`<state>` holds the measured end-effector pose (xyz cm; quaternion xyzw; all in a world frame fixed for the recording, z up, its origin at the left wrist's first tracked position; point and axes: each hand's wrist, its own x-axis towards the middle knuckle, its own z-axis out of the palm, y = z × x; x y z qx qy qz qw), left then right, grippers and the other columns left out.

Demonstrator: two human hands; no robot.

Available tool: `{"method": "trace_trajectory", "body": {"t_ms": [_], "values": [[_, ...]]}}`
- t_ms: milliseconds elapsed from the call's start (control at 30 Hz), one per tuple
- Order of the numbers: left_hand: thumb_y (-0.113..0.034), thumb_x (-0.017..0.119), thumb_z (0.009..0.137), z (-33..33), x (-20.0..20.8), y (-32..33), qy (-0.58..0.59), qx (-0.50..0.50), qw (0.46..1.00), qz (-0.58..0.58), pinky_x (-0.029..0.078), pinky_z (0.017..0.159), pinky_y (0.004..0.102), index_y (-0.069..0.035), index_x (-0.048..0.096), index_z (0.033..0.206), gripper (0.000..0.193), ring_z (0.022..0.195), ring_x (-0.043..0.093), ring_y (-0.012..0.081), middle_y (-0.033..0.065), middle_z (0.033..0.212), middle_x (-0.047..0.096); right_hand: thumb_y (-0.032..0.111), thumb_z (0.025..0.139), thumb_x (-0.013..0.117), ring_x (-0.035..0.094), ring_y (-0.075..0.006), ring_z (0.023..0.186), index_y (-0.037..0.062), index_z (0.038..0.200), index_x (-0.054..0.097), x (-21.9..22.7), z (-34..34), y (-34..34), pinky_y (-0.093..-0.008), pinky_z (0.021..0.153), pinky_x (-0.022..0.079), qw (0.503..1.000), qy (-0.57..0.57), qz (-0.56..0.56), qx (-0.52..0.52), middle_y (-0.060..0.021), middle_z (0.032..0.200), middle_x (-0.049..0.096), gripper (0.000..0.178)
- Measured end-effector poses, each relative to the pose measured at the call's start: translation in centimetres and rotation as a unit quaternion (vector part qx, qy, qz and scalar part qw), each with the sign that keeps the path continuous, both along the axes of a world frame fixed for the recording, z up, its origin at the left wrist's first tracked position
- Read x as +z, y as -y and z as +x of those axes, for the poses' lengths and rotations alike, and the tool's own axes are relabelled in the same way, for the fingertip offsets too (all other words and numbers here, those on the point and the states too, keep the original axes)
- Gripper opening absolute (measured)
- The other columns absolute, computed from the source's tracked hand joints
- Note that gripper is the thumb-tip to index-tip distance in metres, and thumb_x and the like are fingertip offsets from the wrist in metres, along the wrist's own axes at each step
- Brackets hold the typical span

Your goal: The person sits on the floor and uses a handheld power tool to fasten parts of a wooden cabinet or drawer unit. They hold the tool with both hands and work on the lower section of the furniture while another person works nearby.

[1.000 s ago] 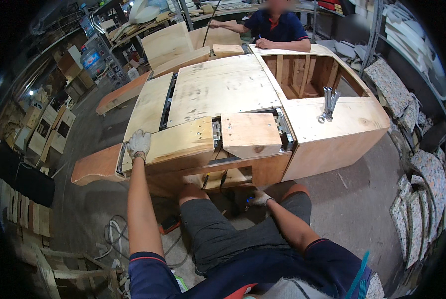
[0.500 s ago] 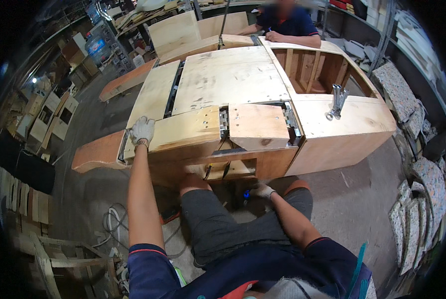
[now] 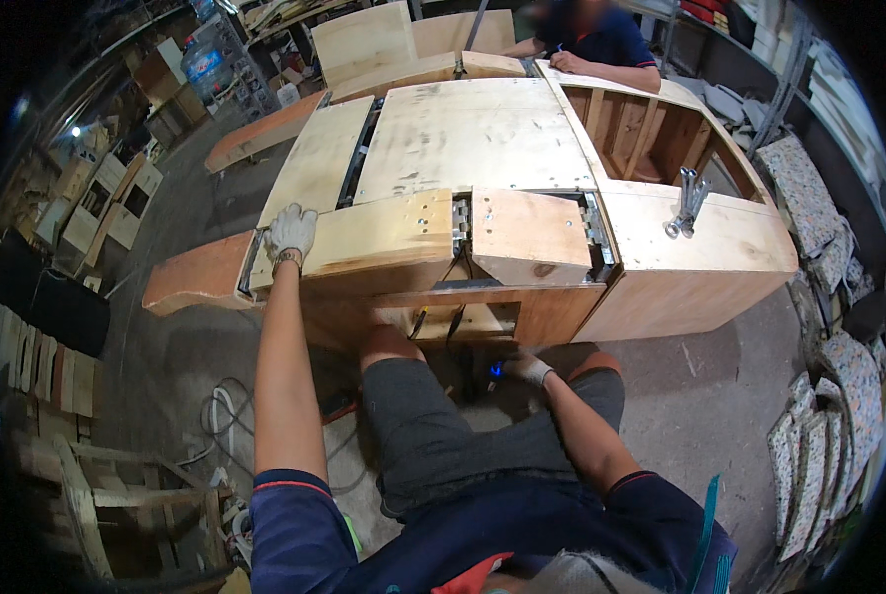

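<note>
A large plywood furniture frame (image 3: 473, 134) with metal hinges lies in front of my knees. On the left end of its near pale panel (image 3: 379, 233), my left hand (image 3: 291, 234) rests in a light work glove, palm down, fingers stretched forward. Low between my knees, below the frame's near side, is my gloved right hand (image 3: 529, 369). Its fingers are curled toward a dark object with a bright blue part (image 3: 496, 370); shadow hides what kind of thing it is. Two slim tools with dark and yellow handles (image 3: 455, 322) show in the frame's opening just beyond.
Metal hardware pieces (image 3: 688, 205) lie on the right-hand box section. A person (image 3: 601, 49) leans on the far side. Speckled foam pieces (image 3: 834, 436) are piled at right. A cable (image 3: 227, 421) curls on the floor at left, near a wooden stand (image 3: 136, 500).
The view has shifted a little, so the frame sits slightly higher and further right. My left hand stays on the panel and my right hand stays low by the blue part.
</note>
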<state>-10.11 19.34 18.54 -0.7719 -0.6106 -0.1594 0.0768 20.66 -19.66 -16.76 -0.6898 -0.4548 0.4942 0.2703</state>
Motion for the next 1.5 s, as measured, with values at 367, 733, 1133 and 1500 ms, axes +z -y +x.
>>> {"method": "trace_trajectory", "body": {"t_ms": [367, 733, 1133, 1500], "values": [[-0.049, 0.043, 0.09, -0.4, -0.4, -1.3, 0.003, 0.016, 0.998, -0.056, 0.039, 0.102, 0.0541, -0.014, 0.062, 0.119, 0.049, 0.122, 0.055, 0.0359, 0.0163, 0.129, 0.06, 0.026, 0.087, 0.071, 0.065, -0.0215, 0.094, -0.0068, 0.118, 0.064, 1.2, 0.0, 0.0, -0.0346, 0.085, 0.053, 0.996, -0.073, -0.003, -0.058, -0.0143, 0.106, 0.07, 0.046], [-0.05, 0.043, 0.091, 0.5, -0.2, -1.0, 0.003, 0.019, 0.998, -0.052, 0.04, 0.101, 0.0545, -0.016, 0.062, 0.12, 0.048, 0.123, 0.054, 0.0355, 0.0153, 0.13, 0.06, 0.028, 0.085, 0.076, 0.06, -0.0143, 0.063, -0.0017, 0.089, 0.07, 2.7, -0.4, 0.4, -0.0338, 0.057, 0.049, 0.988, -0.034, 0.08, -0.129, -0.0057, 0.073, 0.066, 0.031], [-0.049, 0.042, 0.092, 0.0, -0.4, -1.2, -0.004, 0.022, 0.998, -0.053, 0.04, 0.101, 0.0541, -0.015, 0.062, 0.121, 0.049, 0.122, 0.055, 0.0362, 0.0147, 0.131, 0.06, 0.028, 0.086, 0.076, 0.058, -0.0119, 0.06, 0.0008, 0.087, 0.068, 4.0, -1.1, 0.4, -0.0313, 0.054, 0.047, 0.99, -0.033, 0.061, -0.123, -0.0038, 0.071, 0.064, 0.029], [-0.048, 0.041, 0.092, 0.3, 0.0, -1.1, -0.02, 0.014, 0.998, -0.055, 0.043, 0.099, 0.0542, -0.015, 0.063, 0.119, 0.048, 0.121, 0.057, 0.0355, 0.0143, 0.129, 0.061, 0.023, 0.087, 0.074, 0.06, -0.0138, 0.062, -0.0027, 0.099, 0.068, 3.2, -0.5, 0.3, -0.0313, 0.056, 0.05, 0.988, -0.08, 0.045, -0.124, -0.0056, 0.077, 0.066, 0.029]]}}
